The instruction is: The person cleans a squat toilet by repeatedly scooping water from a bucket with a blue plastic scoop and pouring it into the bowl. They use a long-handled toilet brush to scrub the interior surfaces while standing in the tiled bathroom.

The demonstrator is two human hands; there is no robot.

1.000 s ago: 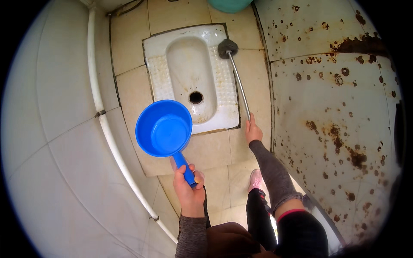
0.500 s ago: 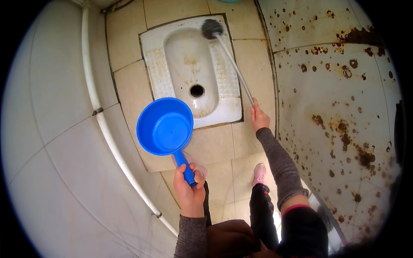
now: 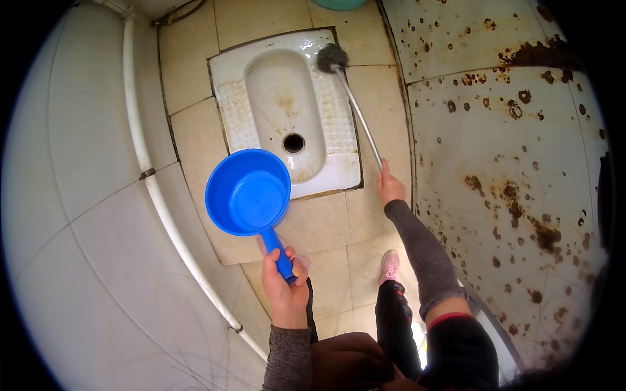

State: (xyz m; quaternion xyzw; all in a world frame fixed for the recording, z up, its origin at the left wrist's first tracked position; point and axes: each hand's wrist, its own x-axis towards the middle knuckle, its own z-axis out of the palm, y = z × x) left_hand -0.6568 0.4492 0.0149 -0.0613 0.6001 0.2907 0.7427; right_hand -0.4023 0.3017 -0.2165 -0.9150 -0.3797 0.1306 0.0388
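My left hand (image 3: 285,287) is closed round the handle of a blue plastic water dipper (image 3: 251,195), held with its bowl facing up over the near left corner of the squat toilet. Little water, if any, can be made out inside it. My right hand (image 3: 390,182) grips the end of a toilet brush (image 3: 355,104) with a long pale handle. The brush's dark round head rests at the far right corner of the white squat toilet (image 3: 229,130). Brownish stains mark the toilet's basin, and its drain hole is at the near end.
A white pipe (image 3: 134,104) runs along the tiled wall on the left. Rust-spotted panels (image 3: 489,150) form the right wall. Part of a teal basin (image 3: 340,3) shows at the far edge. My pink shoe (image 3: 389,266) stands on the beige floor tiles.
The brush head has shifted right, to the outer edge of the toilet's far right corner. My view has moved slightly, bringing more of the teal basin into sight. The dipper stays held.
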